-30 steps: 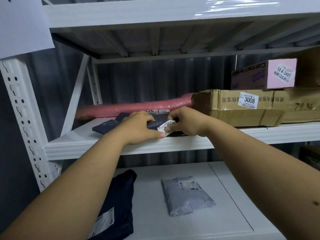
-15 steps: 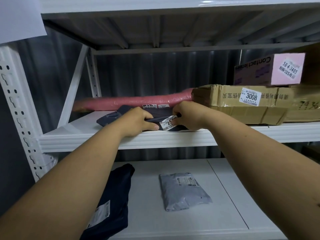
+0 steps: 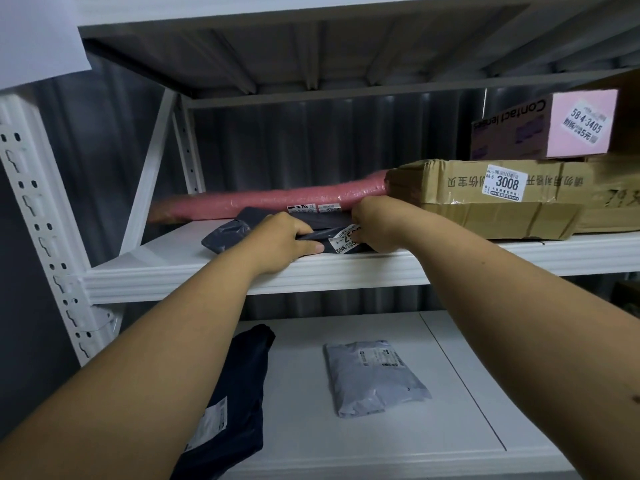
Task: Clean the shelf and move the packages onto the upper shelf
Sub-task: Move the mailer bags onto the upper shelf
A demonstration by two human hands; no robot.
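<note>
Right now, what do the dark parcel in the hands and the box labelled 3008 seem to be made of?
Dark parcel: probably thin plastic mailer film, slightly glossy; it creases and folds under the left hand and right hand.
Box labelled 3008: brown corrugated cardboard, matte, with shiny clear tape wrinkled along its edges.

Both bare forearms reach forward and up, converging toward the middle. The left hand (image 3: 282, 242) lies knuckles up, its fingers curled and its thumb stretched rightward in a grip. The right hand (image 3: 375, 223) is bent at the wrist, fingers curled under, apparently pinching.
</note>
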